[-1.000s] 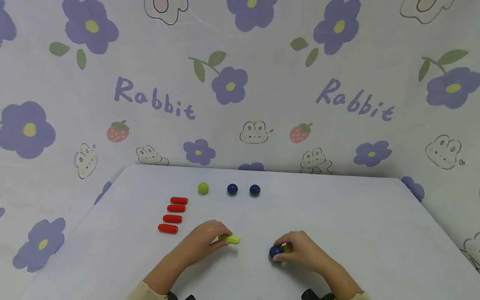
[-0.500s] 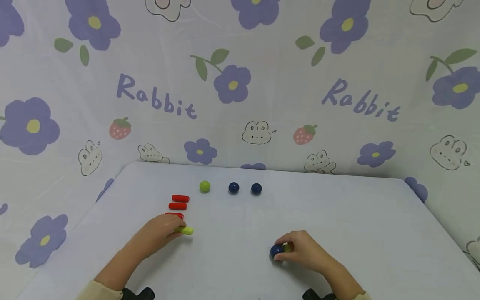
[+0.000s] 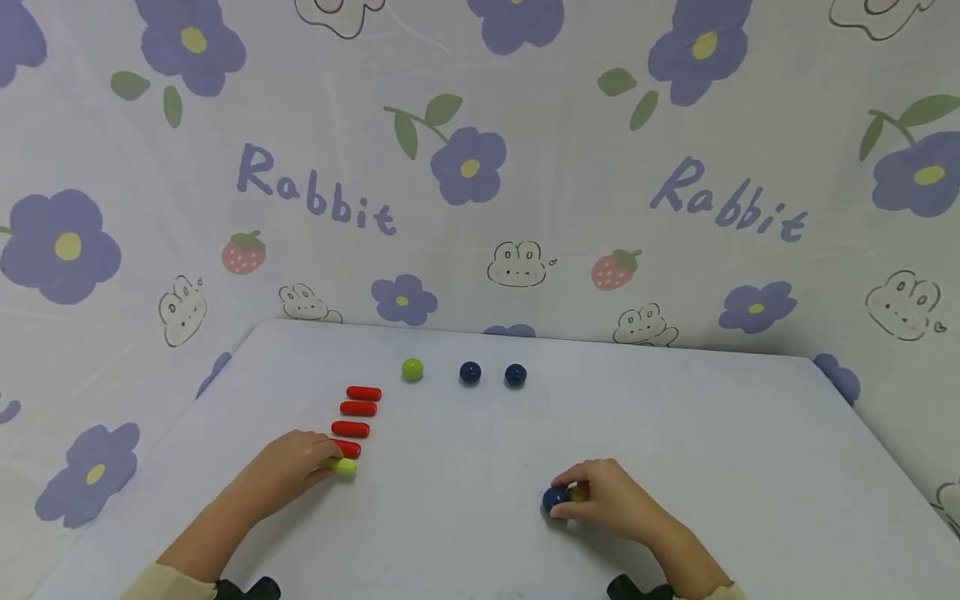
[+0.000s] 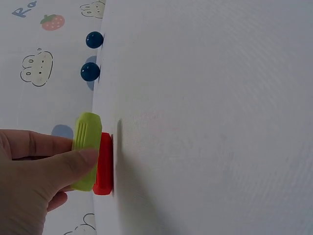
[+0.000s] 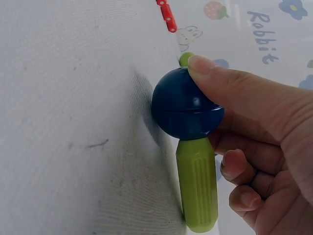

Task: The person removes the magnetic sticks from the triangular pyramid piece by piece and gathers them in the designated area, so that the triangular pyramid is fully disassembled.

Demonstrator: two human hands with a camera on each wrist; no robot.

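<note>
Between thumb and fingers my left hand (image 3: 288, 469) pinches a yellow-green ribbed stick (image 4: 87, 152). It is held just in front of the nearest red stick (image 4: 104, 166); whether the two touch I cannot tell. Over on the right, my right hand (image 3: 611, 502) grips a dark blue ball (image 5: 183, 105) by thumb and fingers, low at the white table. A second yellow-green stick (image 5: 197, 186) stands end-on against that ball, below it in the right wrist view. In the head view the right fingers mostly hide this stick.
Several red sticks (image 3: 358, 408) lie in a column on the left of the white table (image 3: 675, 433). Along the back sit a green ball (image 3: 412, 369) and two dark blue balls, one left (image 3: 470, 372) and one right (image 3: 515, 375). A patterned cloth (image 3: 450, 250) hangs behind.
My left hand has carried the yellow-green stick leftward, from the middle of the table to the front of the red column. The right hand keeps its place and grip on the blue ball.
</note>
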